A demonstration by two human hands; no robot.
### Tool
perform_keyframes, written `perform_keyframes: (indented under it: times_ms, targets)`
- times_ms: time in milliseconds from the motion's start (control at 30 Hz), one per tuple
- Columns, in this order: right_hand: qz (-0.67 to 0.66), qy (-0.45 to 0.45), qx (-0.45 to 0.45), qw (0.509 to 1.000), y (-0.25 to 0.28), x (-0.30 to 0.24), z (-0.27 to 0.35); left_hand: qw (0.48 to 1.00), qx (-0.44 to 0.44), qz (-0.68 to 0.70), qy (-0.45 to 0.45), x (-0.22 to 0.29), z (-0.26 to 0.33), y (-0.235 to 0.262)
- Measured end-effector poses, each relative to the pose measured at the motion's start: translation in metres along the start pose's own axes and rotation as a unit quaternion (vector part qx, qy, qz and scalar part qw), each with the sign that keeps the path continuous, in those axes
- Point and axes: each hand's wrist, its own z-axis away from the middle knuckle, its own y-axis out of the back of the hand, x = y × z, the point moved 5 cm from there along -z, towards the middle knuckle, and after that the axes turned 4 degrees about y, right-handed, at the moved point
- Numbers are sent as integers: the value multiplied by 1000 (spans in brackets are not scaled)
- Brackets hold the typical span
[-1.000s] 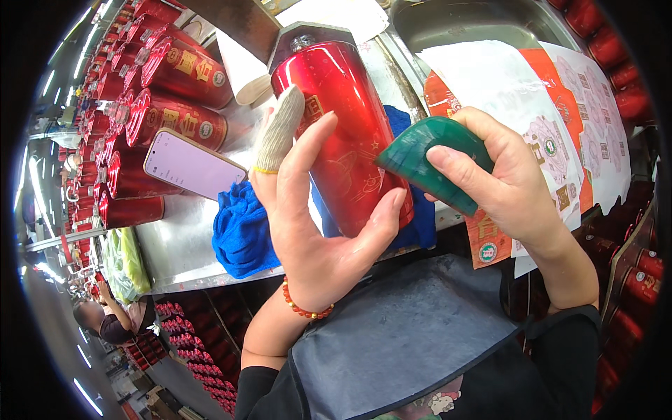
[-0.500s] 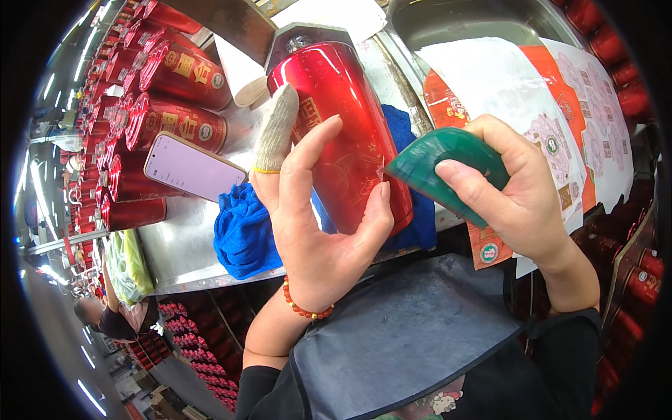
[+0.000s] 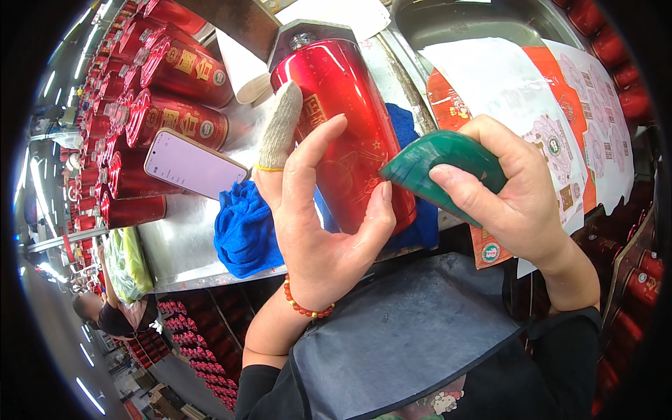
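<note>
A glossy red bottle (image 3: pixel 350 133) with gold markings lies on the metal worktop, its neck end against a dark angular block (image 3: pixel 302 33). My left hand (image 3: pixel 315 217) is over the bottle with fingers spread; a knitted finger cover (image 3: pixel 280 126) sits on one finger. Whether its fingertips press on the bottle is hard to tell. In my right hand (image 3: pixel 514 192) is a green half-round scraper (image 3: pixel 441 164), pinched between thumb and fingers. The scraper's pointed corner is at the bottle's right side, just above my left thumb tip.
Blue cloths (image 3: pixel 241 227) lie by and under the bottle. Left of it are a phone (image 3: pixel 192 164) and several red bottles (image 3: pixel 189 66). Printed sheets (image 3: pixel 518 98) hang over the right edge, below a metal basin (image 3: pixel 483 24). A person (image 3: pixel 126 315) stands far left.
The scraper has tipped slightly, its pointed corner now a little lower and farther left, nearer my left thumb. My left hand has barely moved.
</note>
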Motion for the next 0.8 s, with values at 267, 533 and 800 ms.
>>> perform_keyframes:
  times_ms: [267,533,800]
  targets:
    - [-281,-93,42,954,4,10,-1,1000,-10,-4,-17,0,3,3]
    - [-261,-92,6,961,-6,-8,-4,999,-16,28,11,-6,7,0]
    - [-232,-62,-23,970,-6,-6,-5,1000,3,-14,-9,-3,5,3]
